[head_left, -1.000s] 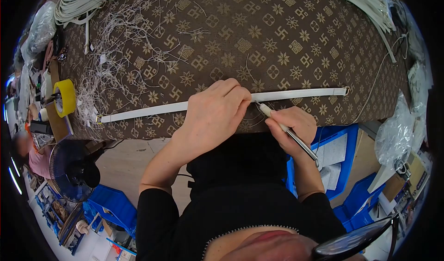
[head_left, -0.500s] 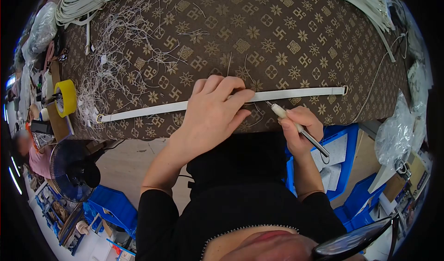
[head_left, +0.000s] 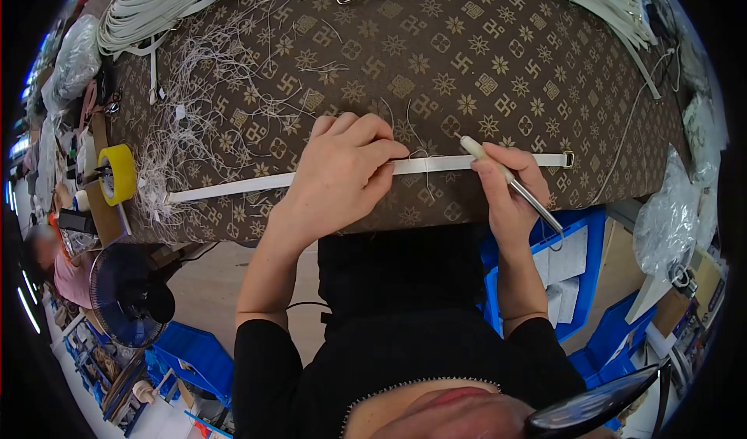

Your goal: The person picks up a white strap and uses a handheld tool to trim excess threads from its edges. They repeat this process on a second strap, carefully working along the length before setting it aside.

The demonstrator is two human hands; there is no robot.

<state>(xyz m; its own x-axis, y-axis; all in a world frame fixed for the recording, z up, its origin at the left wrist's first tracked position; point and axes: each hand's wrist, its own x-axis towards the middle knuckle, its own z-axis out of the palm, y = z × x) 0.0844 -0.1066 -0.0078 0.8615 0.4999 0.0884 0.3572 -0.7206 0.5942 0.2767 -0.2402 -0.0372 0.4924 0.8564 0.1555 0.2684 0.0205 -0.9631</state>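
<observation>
A white strap (head_left: 451, 162) with a small metal buckle at its right end lies across the patterned brown cloth. My left hand (head_left: 342, 171) rests over the strap left of its middle, with thumb and forefinger pinched on it. Thin thread (head_left: 427, 176) crosses the strap just right of those fingers. In my right hand (head_left: 513, 190) is a pen-like tool (head_left: 523, 190) with a pale front part and a metal handle. Its tip points up and left, above the strap's far edge.
Loose thread cuttings (head_left: 210, 81) cover the cloth's left part. Bundles of white straps (head_left: 156, 7) lie at the back left and back right. Yellow tape (head_left: 117, 174), a black fan (head_left: 132, 295) and a person in pink (head_left: 74, 279) are at the left; a blue bin (head_left: 595, 264) stands below the right edge.
My left hand has shifted slightly left along the strap. My right hand has raised the tool tip away from the strap's near side to above its far edge.
</observation>
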